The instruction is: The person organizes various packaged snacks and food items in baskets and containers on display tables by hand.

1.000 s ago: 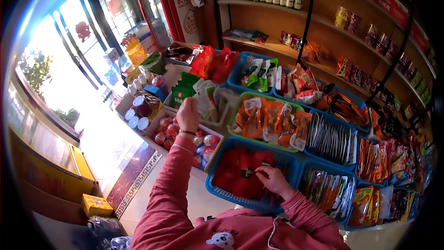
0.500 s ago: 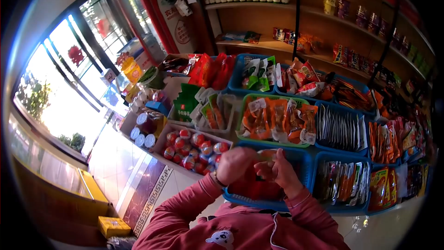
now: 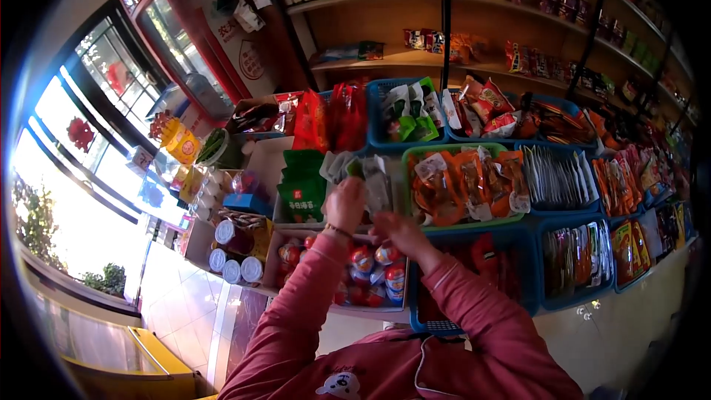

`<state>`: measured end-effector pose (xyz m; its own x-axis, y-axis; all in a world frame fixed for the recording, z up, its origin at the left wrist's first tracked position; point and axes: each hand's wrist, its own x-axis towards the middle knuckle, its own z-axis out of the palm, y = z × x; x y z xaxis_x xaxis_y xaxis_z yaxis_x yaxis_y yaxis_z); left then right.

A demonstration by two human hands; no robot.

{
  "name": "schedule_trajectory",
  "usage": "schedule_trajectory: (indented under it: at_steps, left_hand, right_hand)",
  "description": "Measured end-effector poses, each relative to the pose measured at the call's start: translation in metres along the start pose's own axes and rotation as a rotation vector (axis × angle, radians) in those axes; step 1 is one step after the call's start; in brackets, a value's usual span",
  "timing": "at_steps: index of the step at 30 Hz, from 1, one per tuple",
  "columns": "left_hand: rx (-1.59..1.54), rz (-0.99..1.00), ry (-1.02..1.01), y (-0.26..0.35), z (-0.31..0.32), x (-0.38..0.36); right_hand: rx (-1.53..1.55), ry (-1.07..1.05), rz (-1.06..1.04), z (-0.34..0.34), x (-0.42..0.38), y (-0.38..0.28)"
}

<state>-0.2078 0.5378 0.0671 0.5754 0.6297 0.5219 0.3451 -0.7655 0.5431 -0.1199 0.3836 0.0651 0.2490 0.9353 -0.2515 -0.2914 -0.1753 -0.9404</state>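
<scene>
Left hand (image 3: 346,206) at the clear packets (image 3: 378,187), right hand (image 3: 404,237) close by on its right, blurred. Can't tell if either grips. Green bags (image 3: 302,187) left of packets, capsule balls (image 3: 363,261) on near side.

Glare from the glass door (image 3: 81,148); dim shelves (image 3: 385,37), black fisheye edges.

The right hand (image 3: 402,235) is blurred, its fingertips too unclear to tell whether they grip anything. The left hand (image 3: 346,205) hides part of the clear tub (image 3: 379,191). Forearms cover some red-capped candies (image 3: 362,261). The yellow freezer (image 3: 159,355) is cut off at the bottom.
</scene>
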Motion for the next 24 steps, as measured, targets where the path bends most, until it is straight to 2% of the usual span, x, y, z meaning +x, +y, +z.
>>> schedule_trajectory:
  at_steps: [2,4,5,6,7,8,9,10,12,13,17,18,20,21,22,24]
  left_hand:
    - [0.035,-0.025,-0.099,0.003,0.006,0.005]
    - [0.111,-0.151,-0.151,0.003,0.018,0.013]
    - [0.140,-0.086,-0.131,0.003,0.019,0.019]
    - [0.131,-0.081,-0.129,0.006,0.021,0.023]
    - [0.190,-0.103,-0.211,0.019,0.013,0.029]
    - [0.251,-0.124,-0.293,0.029,0.008,0.036]
    - [0.352,-0.164,-0.449,0.032,0.007,0.048]
    - [0.348,-0.157,-0.455,0.033,0.007,0.061]
    - [0.455,-0.141,-0.779,0.032,0.010,0.080]
    - [0.496,-0.021,-0.763,0.028,0.014,0.082]
    - [0.597,0.072,-0.898,0.022,0.014,0.092]
    - [0.601,0.075,-0.899,0.010,0.019,0.087]
    - [0.430,0.212,-0.516,-0.032,0.028,0.067]
    - [0.339,0.364,-0.357,-0.034,0.018,0.056]
    - [0.340,0.368,-0.362,-0.023,0.005,0.049]
    - [0.153,0.396,-0.174,0.007,-0.030,0.040]
  right_hand:
    - [-0.005,0.042,-0.022,-0.007,-0.005,0.031]
    - [-0.169,0.046,-0.172,-0.017,-0.017,0.057]
    - [-0.174,0.057,-0.172,-0.016,-0.031,0.052]
    - [-0.208,0.076,-0.081,-0.015,-0.048,0.044]
    - [-0.240,0.096,0.008,-0.015,-0.061,0.041]
    - [-0.059,0.052,-0.011,-0.018,-0.071,0.050]
    - [-0.060,0.064,0.001,-0.023,-0.079,0.055]
    - [-0.058,0.078,0.016,-0.024,-0.087,0.056]
    - [-0.022,0.103,-0.009,-0.027,-0.097,0.069]
    - [0.009,0.117,-0.039,-0.026,-0.100,0.075]
    - [0.021,0.141,-0.012,-0.022,-0.106,0.078]
    - [0.024,0.149,-0.005,-0.020,-0.107,0.077]
    - [0.032,0.162,-0.003,-0.016,-0.109,0.069]
    - [0.033,0.134,-0.019,-0.013,-0.111,0.061]
    - [0.034,0.106,-0.033,-0.010,-0.111,0.056]
    - [0.076,0.065,-0.012,-0.009,-0.099,0.059]
